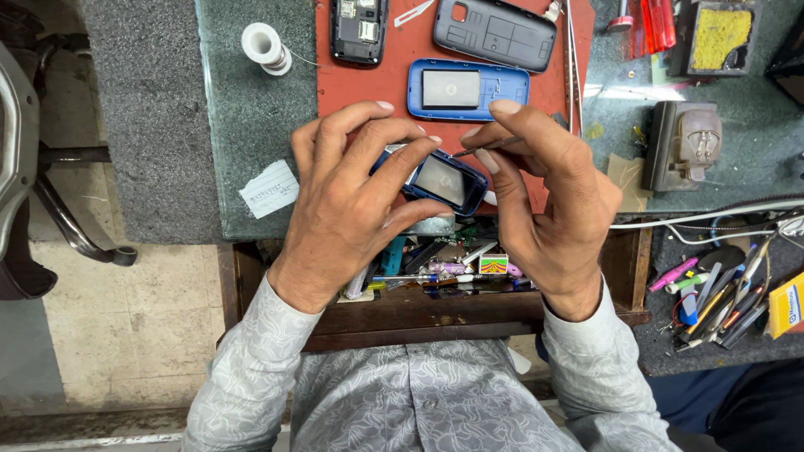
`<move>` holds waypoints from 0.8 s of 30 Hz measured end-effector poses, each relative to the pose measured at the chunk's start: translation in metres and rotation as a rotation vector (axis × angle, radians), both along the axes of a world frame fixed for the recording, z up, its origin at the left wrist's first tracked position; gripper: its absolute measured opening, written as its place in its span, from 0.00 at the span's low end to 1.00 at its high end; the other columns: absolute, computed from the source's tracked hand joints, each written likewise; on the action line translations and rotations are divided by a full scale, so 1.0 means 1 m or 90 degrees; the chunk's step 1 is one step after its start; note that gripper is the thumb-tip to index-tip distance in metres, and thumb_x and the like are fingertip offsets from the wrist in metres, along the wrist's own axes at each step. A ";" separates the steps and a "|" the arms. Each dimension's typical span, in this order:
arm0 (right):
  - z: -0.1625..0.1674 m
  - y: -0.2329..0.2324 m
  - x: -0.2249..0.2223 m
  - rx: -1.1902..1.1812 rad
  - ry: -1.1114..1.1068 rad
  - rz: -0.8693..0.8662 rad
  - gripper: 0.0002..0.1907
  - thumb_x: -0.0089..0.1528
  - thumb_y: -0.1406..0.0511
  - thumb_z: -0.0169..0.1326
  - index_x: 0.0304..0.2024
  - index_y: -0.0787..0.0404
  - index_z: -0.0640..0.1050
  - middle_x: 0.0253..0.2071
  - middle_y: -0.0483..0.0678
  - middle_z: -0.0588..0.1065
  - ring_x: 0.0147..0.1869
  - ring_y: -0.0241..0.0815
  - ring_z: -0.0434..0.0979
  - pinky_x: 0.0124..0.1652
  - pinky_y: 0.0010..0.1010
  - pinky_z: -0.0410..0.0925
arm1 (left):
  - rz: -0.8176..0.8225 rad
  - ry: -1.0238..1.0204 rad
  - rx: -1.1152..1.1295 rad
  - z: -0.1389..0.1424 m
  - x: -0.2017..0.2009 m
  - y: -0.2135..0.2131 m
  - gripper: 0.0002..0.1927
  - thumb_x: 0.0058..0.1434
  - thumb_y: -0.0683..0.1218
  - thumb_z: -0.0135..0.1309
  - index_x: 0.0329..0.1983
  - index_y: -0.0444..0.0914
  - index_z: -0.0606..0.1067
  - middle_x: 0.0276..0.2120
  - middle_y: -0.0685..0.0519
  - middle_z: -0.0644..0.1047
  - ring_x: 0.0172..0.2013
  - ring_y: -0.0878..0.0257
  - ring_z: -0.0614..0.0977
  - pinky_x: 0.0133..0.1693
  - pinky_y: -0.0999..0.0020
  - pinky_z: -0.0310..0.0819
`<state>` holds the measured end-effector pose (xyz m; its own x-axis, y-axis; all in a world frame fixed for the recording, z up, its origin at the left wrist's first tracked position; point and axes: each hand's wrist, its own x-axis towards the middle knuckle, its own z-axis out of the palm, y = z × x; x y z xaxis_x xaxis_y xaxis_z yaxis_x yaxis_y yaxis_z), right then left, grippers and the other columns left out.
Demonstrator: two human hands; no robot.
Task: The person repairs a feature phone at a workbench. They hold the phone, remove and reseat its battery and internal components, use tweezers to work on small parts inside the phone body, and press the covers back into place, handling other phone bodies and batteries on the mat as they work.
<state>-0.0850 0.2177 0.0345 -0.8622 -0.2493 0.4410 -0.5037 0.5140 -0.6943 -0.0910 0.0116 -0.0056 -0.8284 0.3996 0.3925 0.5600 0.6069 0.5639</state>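
Blue phone front frame point(442, 180) with grey screen – tilted, above the red mat – thin metal tweezers point(486, 148) at its edge

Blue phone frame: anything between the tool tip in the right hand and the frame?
Nothing visible. The left hand holds the blue phone frame above the red mat. The right hand pinches a thin metal tool whose tip sits at the frame's upper edge, with no part or finger across it.
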 end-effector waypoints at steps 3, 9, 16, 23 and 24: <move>0.000 -0.003 -0.002 0.003 -0.006 0.002 0.23 0.70 0.83 0.53 0.64 0.67 0.66 0.50 0.57 0.78 0.54 0.44 0.83 0.53 0.29 0.78 | 0.000 -0.005 0.010 -0.002 -0.001 0.000 0.32 0.55 0.59 0.70 0.58 0.38 0.78 0.56 0.56 0.74 0.63 0.55 0.68 0.62 0.52 0.58; 0.000 -0.005 -0.005 0.029 -0.006 0.006 0.23 0.68 0.84 0.54 0.63 0.68 0.68 0.50 0.57 0.78 0.54 0.45 0.83 0.54 0.29 0.78 | -0.004 -0.009 0.013 -0.005 -0.002 -0.002 0.32 0.55 0.60 0.69 0.57 0.38 0.78 0.56 0.57 0.73 0.63 0.55 0.68 0.63 0.52 0.58; 0.003 -0.006 -0.008 0.080 0.027 0.005 0.21 0.67 0.83 0.55 0.61 0.69 0.71 0.50 0.56 0.79 0.54 0.47 0.84 0.51 0.29 0.76 | -0.008 -0.007 0.007 -0.006 -0.003 -0.002 0.32 0.56 0.60 0.69 0.57 0.38 0.78 0.57 0.57 0.73 0.64 0.56 0.67 0.63 0.52 0.58; 0.011 -0.005 -0.006 0.070 0.016 -0.007 0.15 0.68 0.80 0.57 0.56 0.67 0.76 0.49 0.57 0.78 0.48 0.46 0.82 0.48 0.30 0.74 | -0.006 -0.007 0.004 -0.007 -0.001 -0.003 0.32 0.56 0.60 0.69 0.57 0.38 0.78 0.57 0.57 0.73 0.64 0.56 0.67 0.63 0.53 0.58; 0.011 -0.006 -0.006 0.040 -0.002 -0.005 0.15 0.68 0.80 0.56 0.55 0.66 0.76 0.50 0.57 0.78 0.49 0.45 0.82 0.48 0.29 0.75 | -0.005 -0.003 0.004 -0.007 -0.001 -0.003 0.32 0.56 0.60 0.69 0.57 0.38 0.78 0.57 0.57 0.73 0.64 0.56 0.67 0.64 0.53 0.58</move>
<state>-0.0907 0.2121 0.0454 -0.8658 -0.2702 0.4212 -0.4971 0.5608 -0.6621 -0.0916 0.0090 -0.0126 -0.8269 0.4045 0.3908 0.5624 0.5990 0.5700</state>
